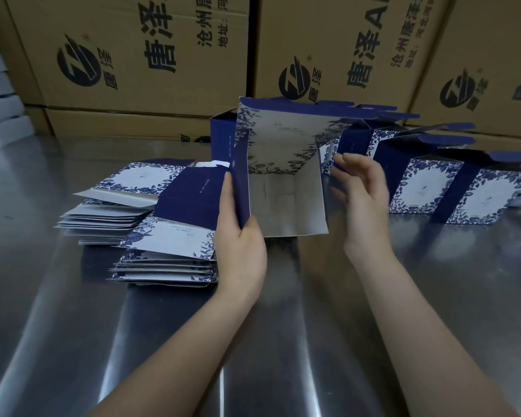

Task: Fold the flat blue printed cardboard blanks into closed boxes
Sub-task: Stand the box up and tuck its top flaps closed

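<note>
- The left hand [241, 245] grasps the partly folded box [283, 152] by its dark blue left wall: thumb on the near edge, fingers along the outer face.
- The right hand [363, 194] is released, fingers loosely spread, just beside the box's right wall. It is motion-blurred, so contact cannot be determined.
- The partly folded box is held upright over the desk [283, 341], its grey interior facing the camera and its floral printed panel at the rear.
- The stack of flat blanks [163, 224] lies on the desk to the left of the box, behind the left hand.
- The erected boxes [451, 188] stand in a row to the right of the box, top flaps raised.
- Brown shipping cartons [139, 55] with printed black logos form a wall behind the box.
</note>
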{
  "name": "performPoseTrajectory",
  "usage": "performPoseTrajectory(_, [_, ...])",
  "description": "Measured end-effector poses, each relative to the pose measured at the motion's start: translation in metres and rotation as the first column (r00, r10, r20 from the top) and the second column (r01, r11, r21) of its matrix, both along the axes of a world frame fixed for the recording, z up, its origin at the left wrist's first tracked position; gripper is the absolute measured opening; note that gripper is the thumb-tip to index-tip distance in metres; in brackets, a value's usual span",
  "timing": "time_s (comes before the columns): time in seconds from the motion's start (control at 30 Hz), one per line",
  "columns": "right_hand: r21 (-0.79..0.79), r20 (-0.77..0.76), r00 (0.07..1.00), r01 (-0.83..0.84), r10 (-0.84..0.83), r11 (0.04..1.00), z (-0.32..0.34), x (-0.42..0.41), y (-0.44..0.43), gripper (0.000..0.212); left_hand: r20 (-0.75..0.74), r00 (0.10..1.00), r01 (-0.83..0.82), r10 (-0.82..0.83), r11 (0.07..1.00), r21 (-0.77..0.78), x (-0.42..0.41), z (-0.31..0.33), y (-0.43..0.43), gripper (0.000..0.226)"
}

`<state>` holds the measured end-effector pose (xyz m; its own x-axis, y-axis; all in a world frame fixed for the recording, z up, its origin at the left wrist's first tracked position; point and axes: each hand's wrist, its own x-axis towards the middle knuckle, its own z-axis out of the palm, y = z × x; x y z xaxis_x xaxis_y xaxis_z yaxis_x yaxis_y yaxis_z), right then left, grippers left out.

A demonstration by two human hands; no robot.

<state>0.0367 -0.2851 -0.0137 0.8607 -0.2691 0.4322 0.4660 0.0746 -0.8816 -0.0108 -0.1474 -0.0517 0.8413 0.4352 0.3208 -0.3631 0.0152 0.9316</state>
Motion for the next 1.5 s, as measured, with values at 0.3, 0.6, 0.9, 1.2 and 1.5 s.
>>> performPoseTrajectory(0.3, [-0.267,0.071,0.934,-0.321,0.351,0.909,-0.003,-0.002,0.002,0.037,0.15,0.981,0.121,-0.125,0.992,0.038,-0.003,0.01,0.0,0.069])
performPoseTrajectory(0.6, [-0.141,0.018,0.926,-0.37,0.376,0.918,0.001,0.001,-0.011,0.04,0.143,0.946,0.284,-0.29,0.957,0.058,-0.002,0.016,0.01,0.064])
performPoseTrajectory(0.9, [-0.049,-0.075,0.902,-0.43,0.425,0.902,0.005,-0.003,-0.014,0.035,0.133,0.971,0.202,-0.199,0.979,-0.01,-0.003,0.025,0.019,0.031])
performPoseTrajectory(1.2, [-0.03,-0.166,0.896,-0.422,0.411,0.906,0.002,-0.002,-0.014,0.035,0.096,0.969,0.237,-0.229,0.968,-0.085,-0.005,0.022,0.013,0.026])
performPoseTrajectory(1.5, [0.093,-0.244,0.909,-0.324,0.337,0.941,0.002,0.004,-0.009,0.031,0.071,0.977,0.204,-0.2,0.977,-0.06,-0.002,0.024,0.014,0.028])
